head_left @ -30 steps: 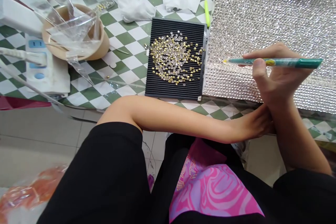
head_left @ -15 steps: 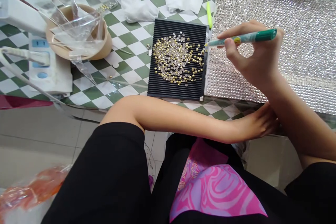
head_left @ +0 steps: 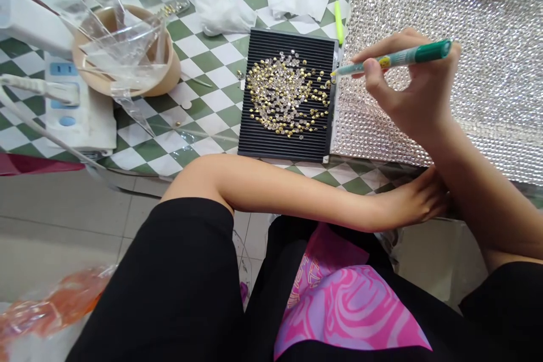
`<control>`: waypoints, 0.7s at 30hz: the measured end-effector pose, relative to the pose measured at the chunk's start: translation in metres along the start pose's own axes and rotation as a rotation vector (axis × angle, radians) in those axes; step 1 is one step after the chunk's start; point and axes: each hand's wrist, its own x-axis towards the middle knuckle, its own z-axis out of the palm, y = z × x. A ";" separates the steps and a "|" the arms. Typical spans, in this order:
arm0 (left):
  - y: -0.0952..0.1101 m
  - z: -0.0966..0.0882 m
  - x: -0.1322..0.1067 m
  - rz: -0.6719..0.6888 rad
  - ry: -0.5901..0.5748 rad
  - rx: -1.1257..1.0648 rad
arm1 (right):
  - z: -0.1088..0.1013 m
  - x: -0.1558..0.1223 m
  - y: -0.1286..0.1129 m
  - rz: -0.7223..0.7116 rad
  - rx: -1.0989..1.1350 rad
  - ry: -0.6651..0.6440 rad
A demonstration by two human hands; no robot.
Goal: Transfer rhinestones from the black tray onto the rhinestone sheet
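My right hand (head_left: 418, 85) pinches a green and clear pen-like tool (head_left: 399, 60), its yellowish tip over the right edge of a black ridged tray (head_left: 286, 150). Loose rhinestones (head_left: 280, 90), clear on one face and gold on the other, lie scattered in the tray. Beneath that hand spreads a sheet set with rows of silvery rhinestones (head_left: 382, 17). My left hand (head_left: 418, 198) rests at the table's front edge, by the lower border of the sheet. Its fingertips are hidden behind my right forearm, so whether it grips anything does not show.
A tan round tub (head_left: 172, 76) at the left holds clear plastic bags. Near it are a power strip (head_left: 80, 124) with a plugged cable and white crumpled bags (head_left: 220, 8). A yellow-green stick (head_left: 338, 22) lies above the tray. The tablecloth (head_left: 203, 102) is checkered.
The pen-like tool has tilted very slightly, its green end shifting a little up and right. My left hand has stayed in place, and the rhinestones look the same.
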 end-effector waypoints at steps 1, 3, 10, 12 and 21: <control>0.000 0.000 0.000 0.008 0.008 0.000 | -0.002 -0.002 0.000 0.007 0.034 0.023; 0.000 0.000 0.001 0.026 -0.013 0.001 | -0.008 -0.010 0.002 0.012 0.096 0.105; 0.005 0.005 0.005 -0.008 -0.013 -0.002 | -0.019 -0.052 0.010 0.055 0.047 0.277; 0.005 0.008 0.005 -0.003 -0.003 -0.048 | -0.021 -0.056 0.010 0.096 0.033 0.252; -0.002 0.005 0.004 0.015 -0.011 -0.123 | -0.021 -0.055 0.010 0.118 0.088 0.207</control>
